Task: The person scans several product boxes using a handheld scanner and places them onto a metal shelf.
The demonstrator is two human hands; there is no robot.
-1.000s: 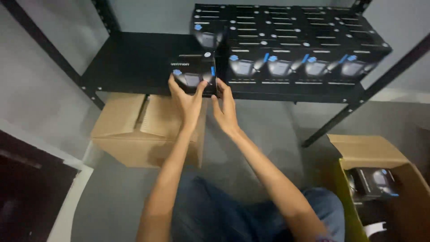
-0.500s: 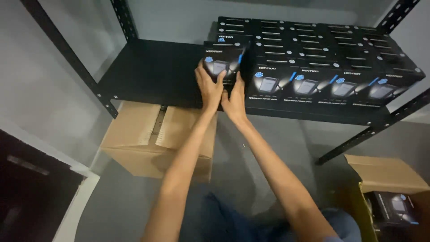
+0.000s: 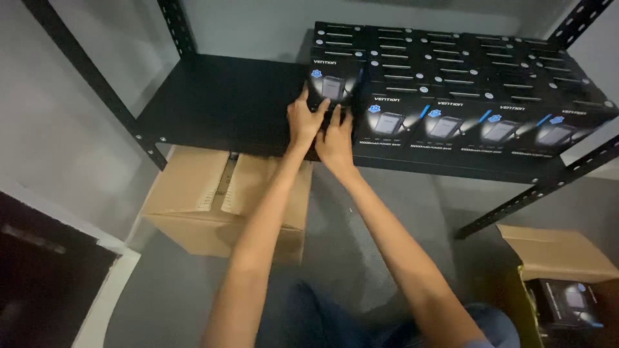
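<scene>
Boxes (image 3: 490, 96) on shelf (image 3: 219, 103), right half; carton (image 3: 225, 200) on floor below shelf.

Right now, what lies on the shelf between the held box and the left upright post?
Nothing: in the head view, the black shelf is bare from the held box to the post.

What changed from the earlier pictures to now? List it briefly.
Both hands carried the small black box from the shelf's front edge up and back, setting it against the stacked boxes. The left hand and right hand still hold it. The shelf and closed carton are unchanged.
</scene>
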